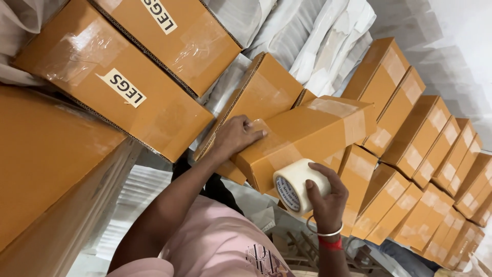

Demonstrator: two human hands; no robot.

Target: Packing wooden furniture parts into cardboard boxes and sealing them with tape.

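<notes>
Bright, even light is filling the tilted view, and shadows are staying soft. Glare is shining off the clear tape on the cardboard boxes (123,82), and the far edges are blurring slightly.

Rows of taped brown cartons (417,138), apparently on a hidden surface.

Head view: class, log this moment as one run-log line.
left hand: pressing on cardboard box | right hand: holding tape roll | nearby: row of taped boxes
</notes>
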